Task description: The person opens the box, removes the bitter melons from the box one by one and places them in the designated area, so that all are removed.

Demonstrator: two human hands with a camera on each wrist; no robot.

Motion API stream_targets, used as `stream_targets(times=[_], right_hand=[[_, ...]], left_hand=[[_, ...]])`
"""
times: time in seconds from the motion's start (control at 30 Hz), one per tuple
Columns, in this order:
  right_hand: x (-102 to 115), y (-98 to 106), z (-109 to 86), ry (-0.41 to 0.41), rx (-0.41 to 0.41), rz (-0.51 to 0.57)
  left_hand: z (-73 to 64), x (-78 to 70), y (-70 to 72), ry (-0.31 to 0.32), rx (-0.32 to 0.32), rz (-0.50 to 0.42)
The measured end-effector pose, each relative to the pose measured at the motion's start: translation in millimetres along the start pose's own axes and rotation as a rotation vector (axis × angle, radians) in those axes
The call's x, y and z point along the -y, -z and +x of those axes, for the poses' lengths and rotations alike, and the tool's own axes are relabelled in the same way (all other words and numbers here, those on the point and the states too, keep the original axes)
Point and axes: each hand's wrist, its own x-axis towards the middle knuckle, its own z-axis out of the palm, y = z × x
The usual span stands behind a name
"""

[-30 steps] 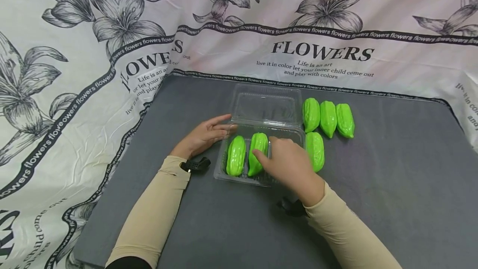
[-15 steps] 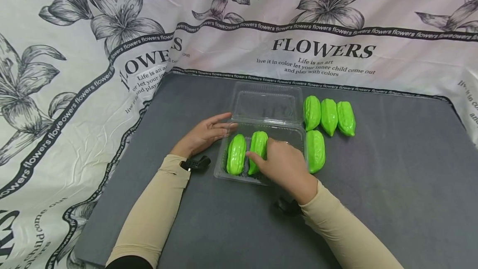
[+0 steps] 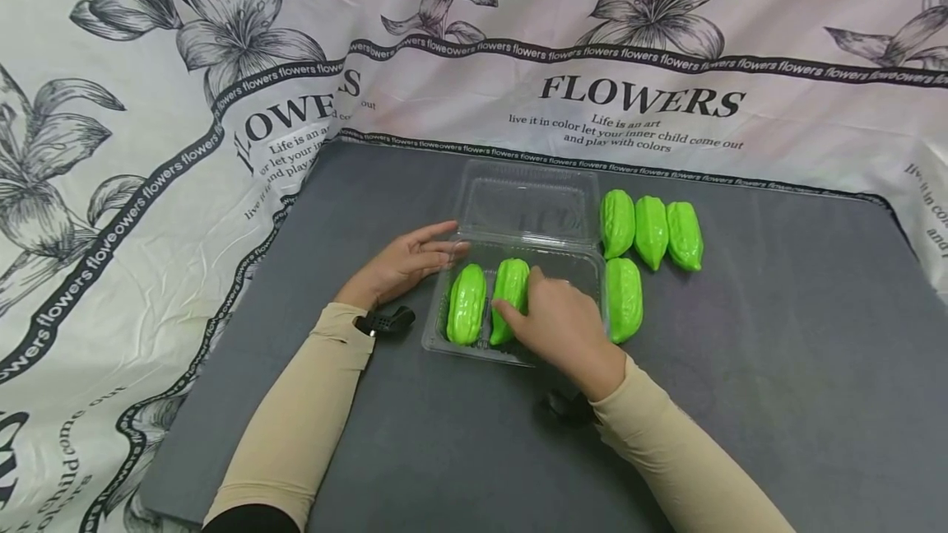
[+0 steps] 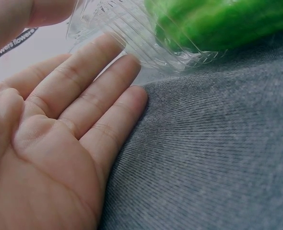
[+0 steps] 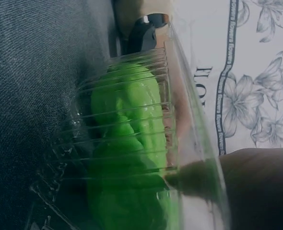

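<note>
A clear plastic clamshell box (image 3: pixel 433 329) lies opened, its lid (image 3: pixel 529 200) folded back behind it. Inside are two bright green ridged fruits side by side, a left one (image 3: pixel 467 304) and a right one (image 3: pixel 510 276). My right hand (image 3: pixel 564 326) reaches into the box and pinches the right fruit, thumb over its left side and fingers along its right; those fingers are mostly hidden from above. With fingers extended, my left hand (image 3: pixel 403 266) rests against the box's left side near the hinge; its palm shows bare in the left wrist view.
Three more green fruits, including the middle one (image 3: pixel 652 232), line up right of the lid. Another fruit (image 3: pixel 625 300) lies close against the box's right side. The grey table (image 3: pixel 763 352) meets a white flower-printed cloth (image 3: pixel 474 97) at the back and left.
My right hand has shifted slightly left over the right fruit, its thumb moving to that fruit's left edge. The left hand and the fruits keep their places.
</note>
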Motion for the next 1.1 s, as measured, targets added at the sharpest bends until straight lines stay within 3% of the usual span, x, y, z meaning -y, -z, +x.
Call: stream_targets(times=[0.33, 0.77, 1.1], right_hand=[[-1.7, -0.7, 0.9, 0.008, -0.011, 0.015], [-4.8, 3.3, 1.0, 0.033, 0.039, 0.175], [-3.9, 8.2, -1.6, 0.016, 0.042, 0.209]], left_hand=[[-0.3, -1.1, 0.0, -0.006, 0.005, -0.001], [1.4, -0.4, 0.2, 0.003, -0.008, -0.010], [0.2, 1.1, 0.4, 0.005, -0.003, 0.004]])
